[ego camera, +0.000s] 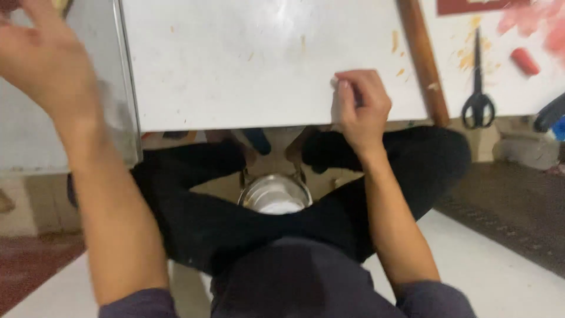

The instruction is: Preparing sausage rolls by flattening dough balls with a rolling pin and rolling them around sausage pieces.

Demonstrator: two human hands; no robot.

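Note:
I sit cross-legged in black trousers behind a white board (253,65) that lies flat over my knees. My right hand (360,106) rests on the board's near edge with its fingers curled; whether they pinch something small I cannot tell. My left hand (41,59) is raised at the top left, blurred, fingers spread, over a grey metal tray (115,88). A round steel bowl (275,194) with something white inside stands on the floor between my legs, below the board's edge.
A wooden rolling pin (425,59) lies along the board's right side. Black scissors (478,97) and a red cylinder (524,60) lie on a stained white sheet at the right. A dark mat (506,206) covers the floor at the right.

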